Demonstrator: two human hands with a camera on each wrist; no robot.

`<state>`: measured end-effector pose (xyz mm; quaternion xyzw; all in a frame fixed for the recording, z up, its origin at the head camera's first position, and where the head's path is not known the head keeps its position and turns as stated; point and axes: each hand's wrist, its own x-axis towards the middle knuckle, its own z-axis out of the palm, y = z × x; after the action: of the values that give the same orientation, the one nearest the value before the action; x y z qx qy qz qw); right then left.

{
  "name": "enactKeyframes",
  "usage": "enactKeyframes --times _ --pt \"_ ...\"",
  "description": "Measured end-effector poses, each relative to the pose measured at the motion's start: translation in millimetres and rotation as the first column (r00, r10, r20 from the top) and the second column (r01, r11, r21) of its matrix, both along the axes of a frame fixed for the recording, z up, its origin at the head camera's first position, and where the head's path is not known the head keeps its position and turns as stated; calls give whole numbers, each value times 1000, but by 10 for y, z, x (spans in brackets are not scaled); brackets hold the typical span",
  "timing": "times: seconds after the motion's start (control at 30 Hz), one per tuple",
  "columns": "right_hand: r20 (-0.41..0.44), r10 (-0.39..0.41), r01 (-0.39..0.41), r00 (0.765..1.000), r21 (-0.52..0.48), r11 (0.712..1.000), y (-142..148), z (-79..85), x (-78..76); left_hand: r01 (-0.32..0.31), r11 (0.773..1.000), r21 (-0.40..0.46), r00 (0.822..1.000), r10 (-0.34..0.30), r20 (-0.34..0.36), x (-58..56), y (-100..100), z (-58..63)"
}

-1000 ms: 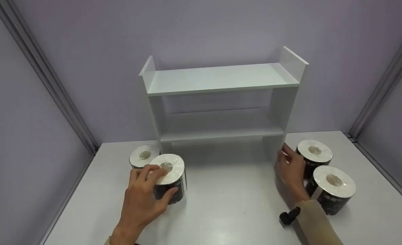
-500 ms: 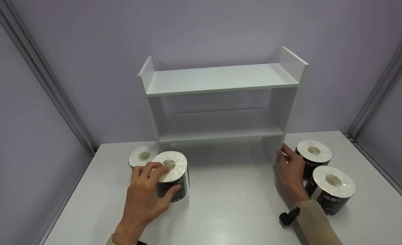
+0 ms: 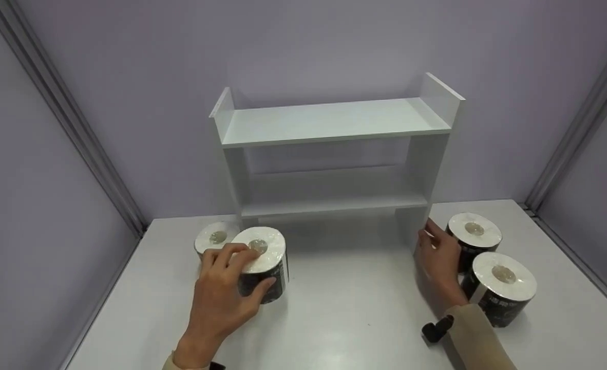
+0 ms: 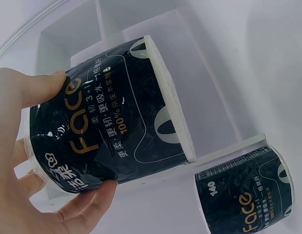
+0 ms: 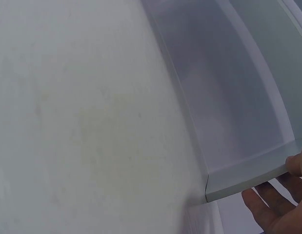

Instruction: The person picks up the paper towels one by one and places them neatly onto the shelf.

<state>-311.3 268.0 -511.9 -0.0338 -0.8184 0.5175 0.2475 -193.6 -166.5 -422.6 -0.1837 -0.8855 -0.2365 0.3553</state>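
My left hand (image 3: 219, 298) grips a toilet roll (image 3: 270, 257) in dark wrapping from above, fingers across its white top and thumb on its side. In the left wrist view this toilet roll (image 4: 107, 117) appears tilted in front of the shelf, raised off the table. Behind it a second toilet roll (image 3: 208, 237) stands by the shelf's left side, partly hidden. My right hand (image 3: 441, 259) is at the lower right side panel of the white shelf (image 3: 334, 123). In the right wrist view its thumb and fingers pinch the edge of that side panel (image 5: 248, 187).
Two more toilet rolls, a rear one (image 3: 475, 228) and a front one (image 3: 506, 280), stand upright to the right of my right hand. A black clip-like piece (image 3: 437, 329) sits at the right sleeve. Pale walls enclose the white table (image 3: 334, 318) behind and at both sides.
My left hand has shifted slightly to the right and toward the shelf with the toilet roll. The right hand keeps its place on the side panel.
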Motion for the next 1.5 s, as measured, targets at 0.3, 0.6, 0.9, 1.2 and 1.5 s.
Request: enactKeyframes --times 0.3,0.6,0.9,1.2,1.5 --pt "21 -18 18 1000 9 1000 -15 18 24 22 1000 13 1000 -21 -19 -37 56 48" --pt "20 -14 15 1000 -3 1000 -24 26 38 40 999 12 999 -40 -24 -70 113 90" --pt "33 -2 3 999 -12 1000 -2 9 32 38 999 -3 999 -38 -24 -88 172 157" --pt "67 -6 7 998 -17 1000 -21 25 38 38 999 3 999 -38 -19 -112 156 213" --pt "133 -4 18 991 -106 994 -64 34 41 17 1000 -4 1000 -17 -11 -121 165 292"
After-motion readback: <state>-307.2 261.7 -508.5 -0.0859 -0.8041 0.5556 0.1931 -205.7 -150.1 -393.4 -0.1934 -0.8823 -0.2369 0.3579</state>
